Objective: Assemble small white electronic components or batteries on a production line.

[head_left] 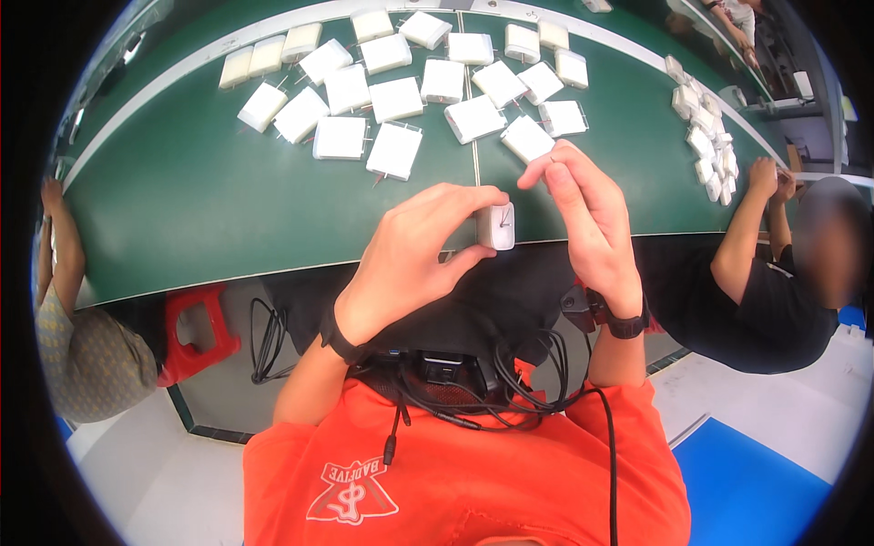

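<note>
My left hand [411, 238] grips a small white rectangular case [498, 227] between thumb and fingers, above the near edge of the table. The end of the case faces up, and thin dark leads show on it. To its right, my right hand [590, 214] is raised with thumb and forefinger pinched together. Whatever may be between those fingertips is too small to make out. Just beyond them lies a white case [526, 139] on the green tabletop, partly behind the fingers in this view.
Several similar white cases [397, 100] with thin leads are spread across the green table [182, 209]. Another pile [706, 136] lies at the right. Co-workers sit on both sides, one in a black shirt [774, 309]. A red stool [196, 332] and black cables [546, 400] are nearby.
</note>
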Demonstrator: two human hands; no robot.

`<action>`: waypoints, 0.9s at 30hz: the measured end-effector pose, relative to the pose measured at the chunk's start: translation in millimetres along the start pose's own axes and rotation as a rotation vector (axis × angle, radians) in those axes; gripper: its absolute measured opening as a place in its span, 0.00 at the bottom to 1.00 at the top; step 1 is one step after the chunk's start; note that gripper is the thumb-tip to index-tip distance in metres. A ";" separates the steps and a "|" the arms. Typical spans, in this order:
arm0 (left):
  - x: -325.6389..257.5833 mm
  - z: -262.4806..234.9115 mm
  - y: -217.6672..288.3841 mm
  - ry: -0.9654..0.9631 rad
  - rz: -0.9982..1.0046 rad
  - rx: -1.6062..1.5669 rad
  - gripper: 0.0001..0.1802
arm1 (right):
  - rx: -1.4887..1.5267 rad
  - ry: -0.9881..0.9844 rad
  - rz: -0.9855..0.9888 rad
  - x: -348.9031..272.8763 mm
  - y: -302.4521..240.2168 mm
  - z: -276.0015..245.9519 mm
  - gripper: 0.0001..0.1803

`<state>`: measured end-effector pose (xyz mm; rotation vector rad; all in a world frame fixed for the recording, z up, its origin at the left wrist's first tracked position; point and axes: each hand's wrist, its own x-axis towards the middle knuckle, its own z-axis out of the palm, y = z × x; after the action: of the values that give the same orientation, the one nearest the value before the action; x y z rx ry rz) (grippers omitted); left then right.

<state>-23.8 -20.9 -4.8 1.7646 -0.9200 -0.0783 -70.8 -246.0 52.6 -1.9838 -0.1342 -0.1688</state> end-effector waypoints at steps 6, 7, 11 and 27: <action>0.9 -0.2 3.0 0.026 -0.012 0.020 0.33 | -0.059 0.093 -0.271 -5.7 12.2 0.3 0.10; 0.8 -0.2 2.4 0.026 -0.008 0.012 0.33 | -0.057 0.095 -0.274 -7.0 12.0 1.4 0.10; 0.7 0.2 2.3 0.018 -0.026 -0.006 0.33 | 0.176 0.119 -0.165 -15.3 13.5 4.3 0.07; 0.2 0.9 -0.5 0.010 0.003 0.013 0.34 | 0.232 0.145 -0.137 -23.8 25.7 13.0 0.07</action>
<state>-23.9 -21.7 -5.5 1.7747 -0.9176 -0.0619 -89.1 -245.0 20.0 -1.7251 -0.1878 -0.3689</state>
